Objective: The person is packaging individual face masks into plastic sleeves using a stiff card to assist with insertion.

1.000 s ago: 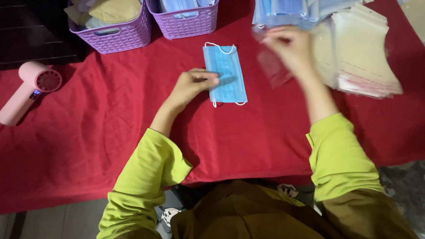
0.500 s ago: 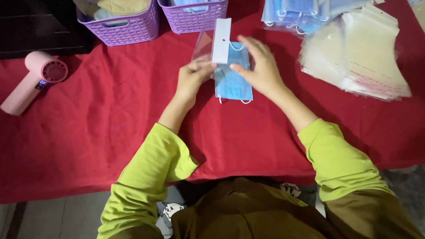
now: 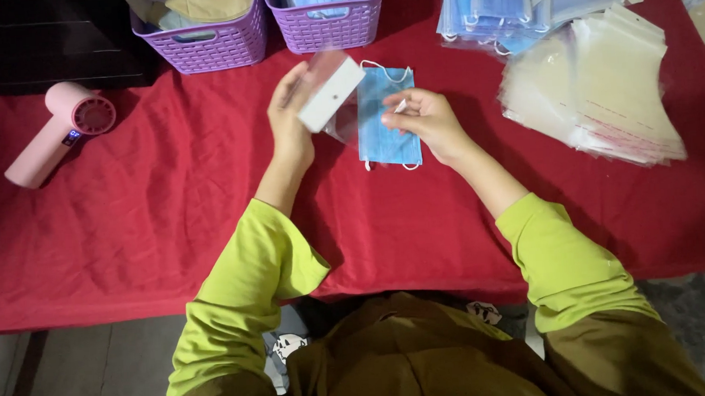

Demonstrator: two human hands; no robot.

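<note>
Overhead, left hand grasps a clear pouch by its white header; right hand pinches a blue mask.

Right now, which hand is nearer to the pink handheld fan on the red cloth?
Left. The left hand holds a clear bag with a white header and is closer to the pink fan. The right hand, on the blue mask, is farther away.

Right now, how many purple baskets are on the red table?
2. One purple basket stands at the far edge holding tan and beige items; the second purple basket stands just right of it, holding blue masks. Others may lie outside the view.
</note>
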